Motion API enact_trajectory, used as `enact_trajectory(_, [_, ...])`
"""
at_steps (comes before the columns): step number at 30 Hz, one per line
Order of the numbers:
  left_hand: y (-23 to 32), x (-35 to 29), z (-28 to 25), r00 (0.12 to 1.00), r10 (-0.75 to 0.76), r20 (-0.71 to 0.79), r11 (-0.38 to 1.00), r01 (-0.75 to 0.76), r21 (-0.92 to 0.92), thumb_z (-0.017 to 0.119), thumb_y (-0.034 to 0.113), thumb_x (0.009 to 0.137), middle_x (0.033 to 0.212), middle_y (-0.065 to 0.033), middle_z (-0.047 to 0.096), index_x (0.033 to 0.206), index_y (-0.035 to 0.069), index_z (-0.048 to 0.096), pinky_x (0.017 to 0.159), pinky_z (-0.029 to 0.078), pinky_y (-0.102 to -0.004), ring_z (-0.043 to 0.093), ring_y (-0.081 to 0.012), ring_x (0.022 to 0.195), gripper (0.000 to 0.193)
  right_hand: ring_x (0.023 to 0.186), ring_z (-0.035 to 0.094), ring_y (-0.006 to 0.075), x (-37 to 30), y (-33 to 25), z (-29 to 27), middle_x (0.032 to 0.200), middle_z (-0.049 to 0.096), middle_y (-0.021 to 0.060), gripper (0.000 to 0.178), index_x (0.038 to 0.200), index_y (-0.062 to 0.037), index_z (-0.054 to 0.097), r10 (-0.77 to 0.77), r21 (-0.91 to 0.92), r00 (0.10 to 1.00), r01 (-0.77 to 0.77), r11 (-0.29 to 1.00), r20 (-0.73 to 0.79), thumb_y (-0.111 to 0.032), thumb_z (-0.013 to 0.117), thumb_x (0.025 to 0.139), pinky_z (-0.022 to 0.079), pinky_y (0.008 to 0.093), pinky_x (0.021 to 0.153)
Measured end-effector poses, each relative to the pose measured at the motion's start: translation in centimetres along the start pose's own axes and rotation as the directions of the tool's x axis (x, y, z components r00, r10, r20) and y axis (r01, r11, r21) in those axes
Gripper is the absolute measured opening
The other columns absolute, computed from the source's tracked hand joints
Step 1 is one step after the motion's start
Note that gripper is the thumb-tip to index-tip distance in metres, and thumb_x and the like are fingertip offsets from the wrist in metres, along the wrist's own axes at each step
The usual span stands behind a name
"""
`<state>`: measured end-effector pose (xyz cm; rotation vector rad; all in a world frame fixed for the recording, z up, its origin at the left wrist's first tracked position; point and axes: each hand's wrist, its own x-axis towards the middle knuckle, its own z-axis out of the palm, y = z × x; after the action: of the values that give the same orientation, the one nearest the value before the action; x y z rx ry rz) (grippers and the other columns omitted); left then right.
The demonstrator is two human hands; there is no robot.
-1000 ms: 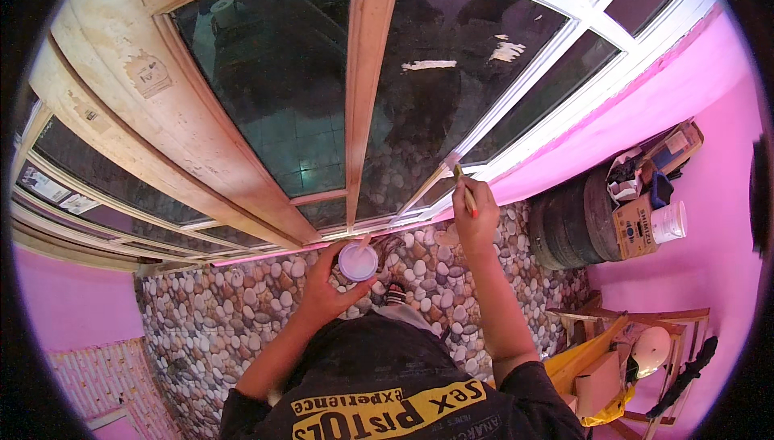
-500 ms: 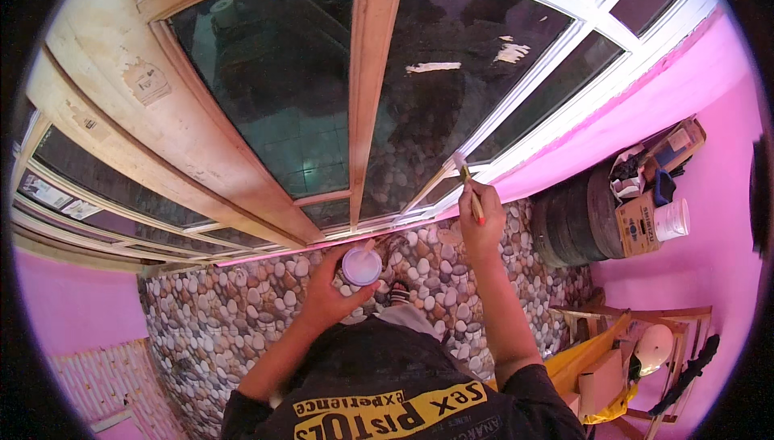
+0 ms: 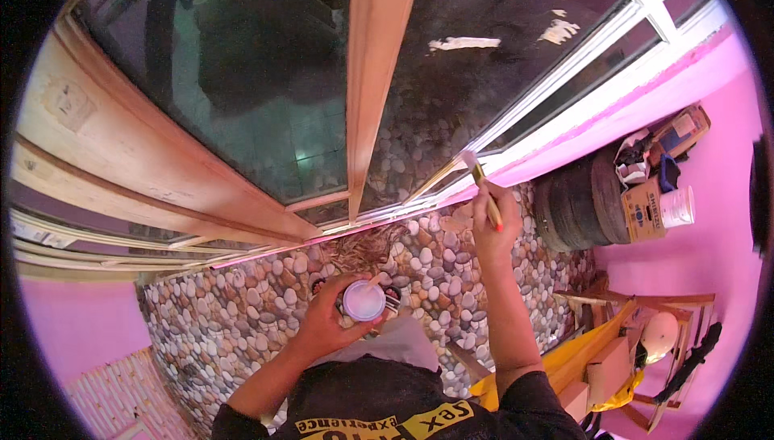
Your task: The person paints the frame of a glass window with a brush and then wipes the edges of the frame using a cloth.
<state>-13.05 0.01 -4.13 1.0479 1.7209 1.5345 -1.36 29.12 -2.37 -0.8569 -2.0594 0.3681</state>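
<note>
My right hand (image 3: 493,229) is raised and grips a small paintbrush (image 3: 482,188) with a yellow handle and pale bristles. The bristles touch the lower rail of a wooden window frame (image 3: 379,77) with dark glass panes. My left hand (image 3: 332,321) holds a small round can of white paint (image 3: 364,300) at chest height, below the window. Both forearms rise from the lower edge over my black shirt.
Below the window runs a wall patterned with pebbles (image 3: 242,311), between pink walls (image 3: 709,295). At the right lie stacked dark tyres (image 3: 574,202), cardboard boxes (image 3: 645,210), a white cup (image 3: 677,206), and wooden furniture with yellow cloth (image 3: 613,343).
My right hand with the brush has shifted slightly along the window's lower rail. The paint can stays in my left hand, moved a little to the right.
</note>
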Motion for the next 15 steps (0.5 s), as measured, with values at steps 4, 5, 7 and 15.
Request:
enact_trajectory(4, [-0.9,0.0,1.4,0.997,-0.073,0.002,0.996,0.073,0.057,0.085,0.014,0.074,0.127,-0.0152,0.059,0.131,0.002,0.05,0.103,0.044,-0.0385,0.058,-0.0264,0.118,0.068,0.068,0.064,0.0172,-1.8,1.1,-1.1,0.083,0.067,0.011,0.009,0.098,-0.0008,0.064,0.004,0.077,1.0,-0.003,0.997,-0.011,-0.004,0.068,0.091,0.051,0.0296,0.062])
enact_trajectory(5, [-1.1,-0.1,1.9,0.997,-0.074,-0.027,0.995,0.075,0.058,0.085,0.014,0.074,0.127,-0.0152,0.059,0.131,0.003,0.05,0.102,0.044,-0.0382,0.058,-0.026,0.119,0.068,0.064,0.06,0.0102,-2.2,1.3,-1.2,0.079,0.066,0.0091,0.009,0.1,0.0011,0.064,0.0,0.09,1.0,0.001,0.996,-0.004,-0.003,0.065,0.093,0.049,0.0251,0.059])
enact_trajectory(7, [-1.9,-0.7,3.1,0.994,-0.078,-0.075,0.995,0.083,0.058,0.086,0.013,0.073,0.127,-0.0151,0.059,0.131,0.003,0.05,0.102,0.045,-0.0377,0.058,-0.0252,0.119,0.068,0.064,0.061,0.0108,-3.0,2.1,-1.2,0.079,0.066,0.009,0.009,0.1,0.0007,0.065,-0.021,0.115,1.0,0.018,0.993,0.023,-0.003,0.065,0.093,0.049,0.0246,0.059])
enact_trajectory(15, [-9.4,0.4,5.1,0.996,-0.028,-0.088,0.999,0.031,0.027,0.088,0.016,0.072,0.125,-0.0154,0.059,0.13,0.002,0.05,0.099,0.049,-0.0384,0.059,-0.0258,0.119,0.071,0.067,0.063,0.0175,-4.4,5.0,0.5,0.082,0.066,0.0111,0.011,0.099,0.0006,0.066,-0.133,0.108,0.991,0.133,0.985,-0.004,-0.002,0.07,0.089,0.049,0.0281,0.06])
